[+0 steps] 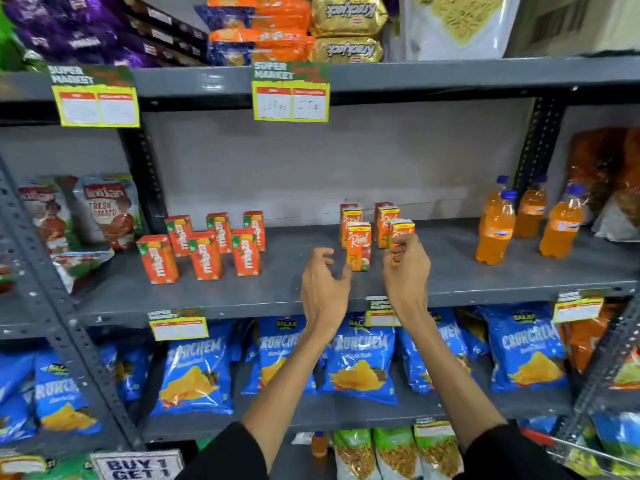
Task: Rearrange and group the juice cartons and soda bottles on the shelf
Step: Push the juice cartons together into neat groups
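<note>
On the grey shelf (450, 271) stood six red-orange juice cartons (204, 247) at left, five orange "Real" cartons (359, 245) mid-shelf, four blue-capped orange soda bottles (495, 230) at right. The right hand (407, 268) had its grip pinching the front-right "Real" carton (401, 228); the left hand (323, 275) was spread, thumb touching a "Real" carton. "Crunchem" bags (360, 358) lay below

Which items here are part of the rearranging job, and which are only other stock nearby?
Job: red-orange juice cartons, Real juice cartons, orange soda bottles.

Other stock: blue Crunchem chip bags, tomato pouches, Krackjack packs, price tags.
</note>
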`<state>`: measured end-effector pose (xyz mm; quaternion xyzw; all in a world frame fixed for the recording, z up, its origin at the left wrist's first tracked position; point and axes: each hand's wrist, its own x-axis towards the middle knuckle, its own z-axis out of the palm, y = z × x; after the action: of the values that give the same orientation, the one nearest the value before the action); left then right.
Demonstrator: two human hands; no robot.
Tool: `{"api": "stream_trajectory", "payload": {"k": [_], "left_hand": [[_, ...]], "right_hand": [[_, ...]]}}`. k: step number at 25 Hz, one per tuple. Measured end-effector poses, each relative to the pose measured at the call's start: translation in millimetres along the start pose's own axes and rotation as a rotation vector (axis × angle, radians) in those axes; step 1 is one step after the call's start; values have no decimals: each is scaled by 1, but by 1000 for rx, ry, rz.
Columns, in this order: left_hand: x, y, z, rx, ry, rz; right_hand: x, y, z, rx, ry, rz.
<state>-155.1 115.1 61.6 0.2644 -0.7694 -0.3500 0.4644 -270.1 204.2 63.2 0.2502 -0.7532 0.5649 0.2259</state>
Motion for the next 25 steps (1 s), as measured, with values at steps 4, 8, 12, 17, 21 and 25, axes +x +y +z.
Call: {"api": "stream_trajectory", "payload": {"k": [4,8,12,17,21,25], "left_hand": [[-2,14,41,84,-30,-88],[10,19,68,261,-15,-119],[23,20,83,428,-30,-160],[21,13,88,455,15,-121],[27,12,87,452,4,-121],[28,10,89,452,-3,-129]], "right_hand": [[31,36,-20,-207,-150,135],[46,50,-12,-252,-268,194],[58,58,-6,-244,-337,200],[57,62,-5,-266,-333,168],[55,63,-3,-310,-332,145],[54,64,-2,-316,-332,146]]}}
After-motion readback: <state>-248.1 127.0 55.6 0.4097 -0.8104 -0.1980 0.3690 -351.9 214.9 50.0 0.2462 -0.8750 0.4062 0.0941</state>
